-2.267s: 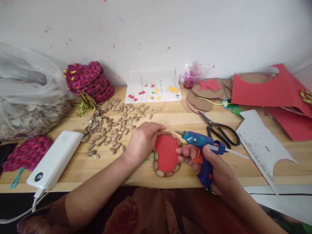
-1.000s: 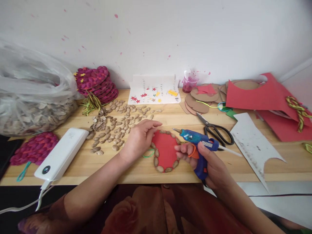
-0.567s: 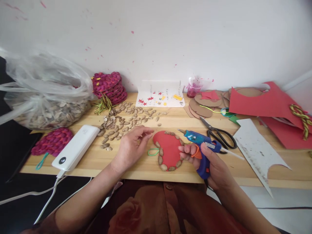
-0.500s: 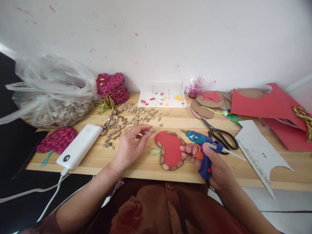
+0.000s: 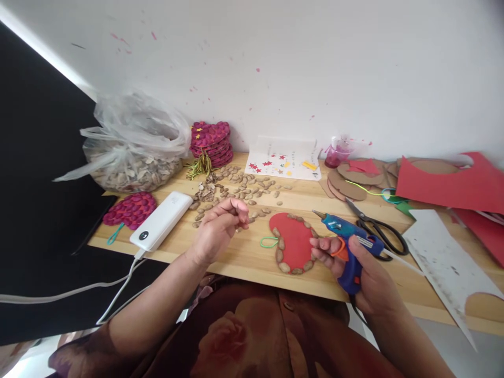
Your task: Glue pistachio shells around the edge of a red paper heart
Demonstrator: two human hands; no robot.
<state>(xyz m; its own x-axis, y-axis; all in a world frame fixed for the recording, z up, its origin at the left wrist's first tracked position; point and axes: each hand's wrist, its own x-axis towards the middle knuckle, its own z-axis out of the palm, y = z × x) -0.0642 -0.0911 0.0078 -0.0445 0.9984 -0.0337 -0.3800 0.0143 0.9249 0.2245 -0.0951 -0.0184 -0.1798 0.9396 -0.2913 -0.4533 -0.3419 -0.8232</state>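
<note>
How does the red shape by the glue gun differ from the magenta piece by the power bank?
The red shape has shells only along its rim; the magenta piece is fully covered. The red shape's shells are plain brown; the magenta piece's are coloured. Both lie flat with a cord loop.

Clear plastic bag (image 5: 134, 152) sitting at the left end of the wooden bench (image 5: 244, 257); white power bank (image 5: 162, 227) lying near it; black scissors (image 5: 380, 228) lying open near red paper sheets (image 5: 452, 181); star sticker sheet (image 5: 283, 164) leaning against the white wall (image 5: 315, 63)
</note>
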